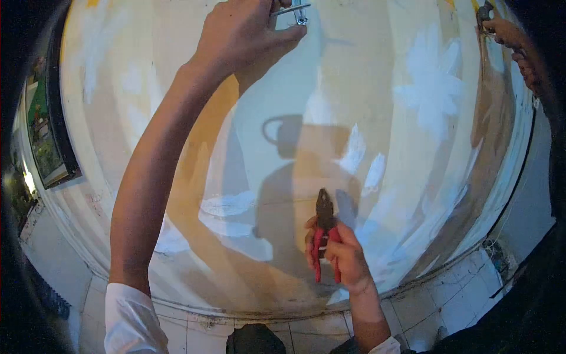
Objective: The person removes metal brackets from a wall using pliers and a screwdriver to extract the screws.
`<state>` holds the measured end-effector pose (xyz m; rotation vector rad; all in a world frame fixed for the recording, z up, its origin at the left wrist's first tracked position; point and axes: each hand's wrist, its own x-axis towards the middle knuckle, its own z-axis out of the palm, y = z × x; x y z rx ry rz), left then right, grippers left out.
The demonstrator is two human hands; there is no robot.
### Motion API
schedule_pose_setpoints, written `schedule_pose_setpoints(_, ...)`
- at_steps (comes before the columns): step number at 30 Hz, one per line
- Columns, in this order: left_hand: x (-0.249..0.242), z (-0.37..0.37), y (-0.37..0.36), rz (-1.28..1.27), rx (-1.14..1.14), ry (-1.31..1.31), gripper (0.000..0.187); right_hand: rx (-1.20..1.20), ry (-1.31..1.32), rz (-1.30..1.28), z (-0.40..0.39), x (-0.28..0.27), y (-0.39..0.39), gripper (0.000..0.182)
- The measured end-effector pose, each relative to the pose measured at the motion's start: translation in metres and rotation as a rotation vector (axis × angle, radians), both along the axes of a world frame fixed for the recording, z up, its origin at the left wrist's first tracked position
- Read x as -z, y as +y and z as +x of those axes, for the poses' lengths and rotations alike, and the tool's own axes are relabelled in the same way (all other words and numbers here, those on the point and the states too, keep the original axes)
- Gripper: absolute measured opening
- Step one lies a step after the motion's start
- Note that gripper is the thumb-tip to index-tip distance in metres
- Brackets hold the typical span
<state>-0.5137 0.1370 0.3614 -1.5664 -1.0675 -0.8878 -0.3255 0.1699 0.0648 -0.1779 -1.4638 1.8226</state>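
Observation:
At the top edge, my left hand (250, 29) reaches up the painted wall (359, 76). Its thumb and fingers close around a small shiny metal fitting (301, 19) with a thin bar across it; the upper part is cut off by the frame. Lower down, my right hand (348, 259) grips combination pliers (323, 221) by their red handles, the dark jaws pointing up. The pliers are in front of the wall, and the handles stand somewhat apart. Nothing shows between the jaws.
At the upper right, another person's hand (508, 35) holds a dark tool (484, 13) near the wall. A dark-framed picture (50, 118) hangs at left. White floor tiles (303, 336) run along the wall's foot. Cables (498, 253) lie at lower right.

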Motion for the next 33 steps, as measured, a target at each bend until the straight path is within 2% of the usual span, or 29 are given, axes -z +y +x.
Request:
schedule_pose_setpoints(2,-0.004,-0.008,-0.001,-0.043,0.033,0.059,0.026,-0.032,-0.017,-0.036,-0.004,0.013,-0.005,0.049)
schedule_pose_setpoints(3,-0.003,-0.010,0.002,-0.044,0.062,0.038,0.031,-0.051,-0.058,-0.086,-0.001,0.012,-0.009,0.046)
schedule_pose_setpoints(5,-0.006,-0.012,0.013,-0.033,0.131,0.003,0.043,0.030,-0.157,0.025,-0.001,0.012,-0.005,0.045)
schedule_pose_setpoints(6,-0.008,-0.011,0.015,0.000,0.089,0.004,0.042,0.076,-0.207,0.075,0.001,0.009,-0.007,0.045)
schedule_pose_setpoints(10,-0.013,-0.004,0.010,0.044,-0.012,-0.025,0.039,0.341,-0.435,0.256,0.014,-0.049,-0.028,0.033)
schedule_pose_setpoints(11,-0.013,-0.005,0.009,0.034,0.001,-0.039,0.039,0.497,-0.418,0.397,0.016,-0.058,-0.029,0.029)
schedule_pose_setpoints(13,-0.014,-0.003,0.005,-0.015,-0.019,-0.087,0.041,0.558,-0.415,0.408,0.023,-0.086,-0.024,0.028)
schedule_pose_setpoints(16,-0.025,-0.016,0.004,-0.017,0.170,-0.103,0.035,0.579,-0.401,0.451,0.032,-0.122,-0.016,0.025)
schedule_pose_setpoints(19,-0.067,-0.030,0.003,0.234,0.129,-0.076,0.028,0.563,-0.370,0.408,0.026,-0.159,-0.028,0.026)
schedule_pose_setpoints(20,-0.079,-0.032,0.003,0.246,0.137,-0.002,0.026,0.557,-0.357,0.376,0.022,-0.169,-0.033,0.027)
schedule_pose_setpoints(22,-0.099,-0.031,0.002,0.273,0.154,0.137,0.023,0.616,-0.346,0.548,0.011,-0.175,-0.020,0.021)
schedule_pose_setpoints(23,-0.109,-0.028,0.002,0.252,0.038,0.183,0.025,0.649,-0.343,0.634,0.008,-0.181,-0.016,0.018)
schedule_pose_setpoints(26,-0.109,-0.033,0.016,0.287,0.038,0.242,0.026,0.693,-0.441,0.621,-0.005,-0.212,-0.029,0.017)
schedule_pose_setpoints(29,-0.103,-0.032,0.019,0.309,0.030,0.225,0.028,0.648,-0.377,0.529,-0.009,-0.225,-0.009,0.018)
schedule_pose_setpoints(33,-0.098,-0.018,0.012,0.341,-0.004,0.216,0.029,0.608,-0.318,0.424,-0.010,-0.236,-0.014,0.046)
